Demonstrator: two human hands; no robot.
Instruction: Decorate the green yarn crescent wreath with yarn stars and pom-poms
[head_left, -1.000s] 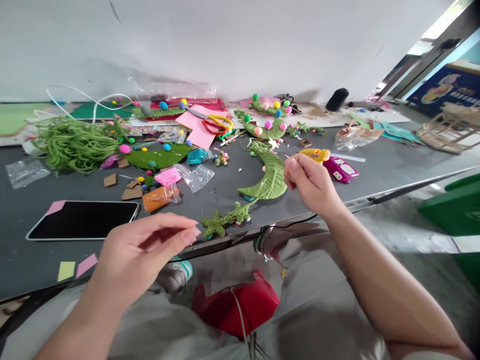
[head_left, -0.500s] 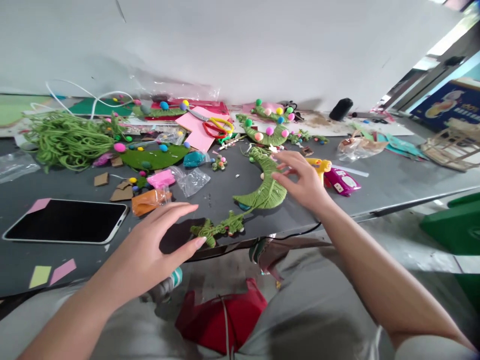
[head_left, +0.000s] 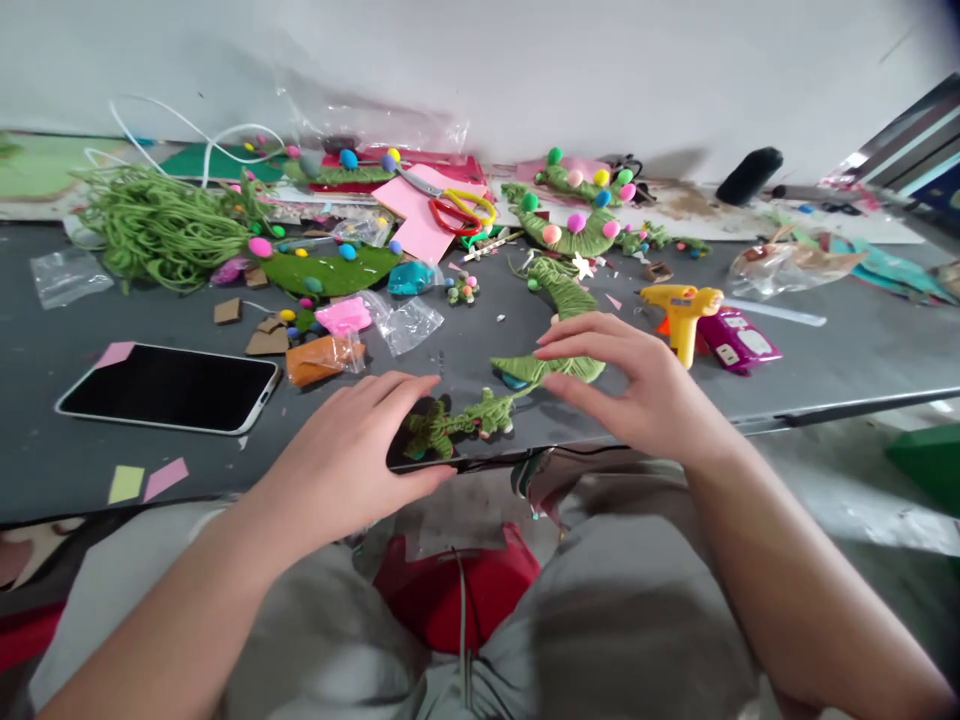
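My left hand (head_left: 352,455) hovers at the near edge of the dark grey table (head_left: 825,350), fingers stretched out and apart, just left of a small green yarn-wrapped star piece (head_left: 457,420). My right hand (head_left: 637,385) is open too, its fingers spread over the lower end of a green yarn-wrapped crescent (head_left: 559,320). Neither hand holds anything. The star piece lies between the two hands, joined to the crescent's tip.
A black phone (head_left: 169,388) lies at the left. A yellow glue gun (head_left: 681,310) and a magenta packet (head_left: 735,340) sit right of my right hand. Green yarn pile (head_left: 161,225), scissors (head_left: 457,205), pompom-covered crescents (head_left: 577,230), small plastic bags and paper scraps crowd the back.
Both hands have come down and forward to the table edge. The right hand, earlier pinched and raised, has spread its fingers over the crescent; the left has closed in on the star piece.
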